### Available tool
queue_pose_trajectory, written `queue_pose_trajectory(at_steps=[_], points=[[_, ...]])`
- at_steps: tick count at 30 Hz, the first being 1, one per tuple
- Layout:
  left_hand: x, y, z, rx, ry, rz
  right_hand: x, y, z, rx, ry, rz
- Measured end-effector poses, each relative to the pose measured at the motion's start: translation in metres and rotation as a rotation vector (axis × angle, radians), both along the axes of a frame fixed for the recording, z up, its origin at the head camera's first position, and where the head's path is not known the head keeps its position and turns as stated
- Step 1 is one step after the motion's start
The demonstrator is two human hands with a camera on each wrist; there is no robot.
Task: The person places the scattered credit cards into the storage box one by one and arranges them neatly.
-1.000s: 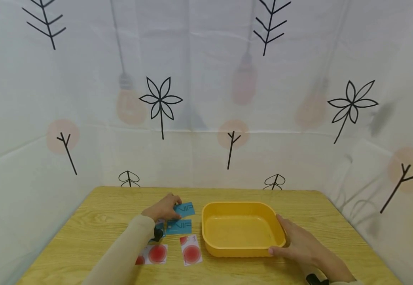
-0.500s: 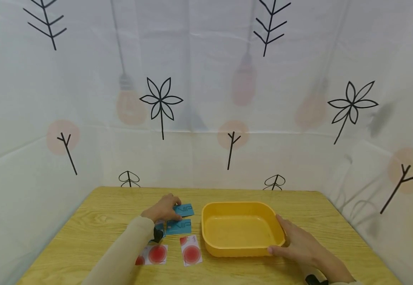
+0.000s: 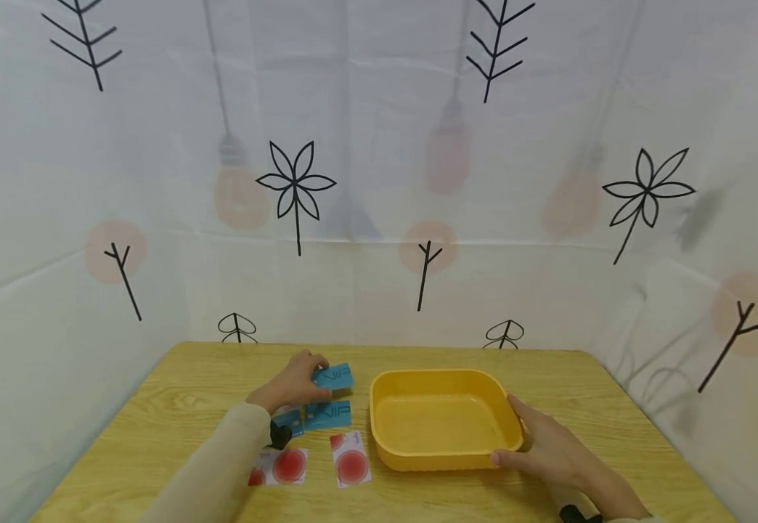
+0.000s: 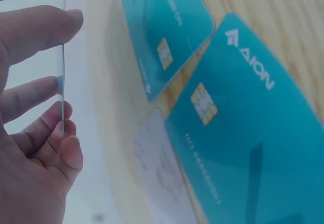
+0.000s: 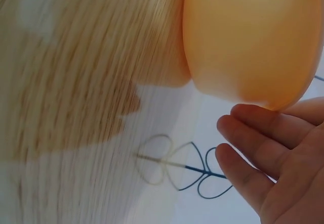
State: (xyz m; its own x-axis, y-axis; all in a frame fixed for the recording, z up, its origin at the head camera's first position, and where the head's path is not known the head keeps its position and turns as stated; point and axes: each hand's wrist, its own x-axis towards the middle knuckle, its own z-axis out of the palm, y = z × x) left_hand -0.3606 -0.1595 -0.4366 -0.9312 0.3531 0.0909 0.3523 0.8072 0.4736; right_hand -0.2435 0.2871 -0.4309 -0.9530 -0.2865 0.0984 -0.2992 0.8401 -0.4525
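Observation:
My left hand (image 3: 294, 383) pinches a blue VIP card (image 3: 336, 377) between thumb and fingers, tilted up above the table. In the left wrist view that card (image 4: 63, 64) shows edge-on, a thin line. Below it lie a second blue VIP card (image 3: 330, 415) and another blue card (image 3: 292, 421), partly behind the wrist. An AION card (image 4: 243, 107) with a gold chip fills the left wrist view, and a pale card (image 4: 161, 171) lies beside it. My right hand (image 3: 552, 450) rests against the right side of a yellow plastic tray (image 3: 447, 463), thumb at its near corner, fingers (image 5: 250, 135) extended.
Two white cards with red circles, an upright one (image 3: 351, 463) and a sideways one (image 3: 287, 466), lie left of the tray on the wood-grain table (image 3: 176, 407). A white patterned curtain (image 3: 359, 290) stands behind the table and at both sides.
My left hand has lifted the far blue VIP card off the table, tilting it, and shifted slightly left and up in the head view. The right hand and tray stay put.

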Motion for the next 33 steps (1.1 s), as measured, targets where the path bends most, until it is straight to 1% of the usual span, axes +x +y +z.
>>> queue_pose_trajectory(at_steps=[6,12,15,17,22,26,30,33], points=[[0.005,0.002,0.008,0.029,0.055,-0.021,0.0,0.0,0.001,-0.019,-0.016,-0.003],[0.01,0.013,0.018,0.036,0.122,-0.068,0.0,0.0,0.001,-0.029,-0.029,-0.002],[0.013,0.021,0.024,0.04,0.127,-0.104,0.0,-0.001,0.002,-0.034,-0.037,-0.006],[0.014,0.026,0.026,0.026,0.137,-0.13,0.0,-0.001,0.002,-0.04,-0.046,-0.009],[0.015,0.035,0.028,0.016,0.152,-0.187,0.001,-0.002,0.005,-0.054,-0.07,-0.015],[0.019,0.042,0.031,0.029,0.139,-0.205,0.002,-0.003,0.007,-0.057,-0.076,-0.018],[0.022,0.049,0.035,0.028,0.149,-0.217,0.001,-0.003,0.006,-0.055,-0.074,-0.019],[0.023,0.054,0.036,0.017,0.164,-0.225,0.001,-0.002,0.006,-0.052,-0.071,-0.018]])
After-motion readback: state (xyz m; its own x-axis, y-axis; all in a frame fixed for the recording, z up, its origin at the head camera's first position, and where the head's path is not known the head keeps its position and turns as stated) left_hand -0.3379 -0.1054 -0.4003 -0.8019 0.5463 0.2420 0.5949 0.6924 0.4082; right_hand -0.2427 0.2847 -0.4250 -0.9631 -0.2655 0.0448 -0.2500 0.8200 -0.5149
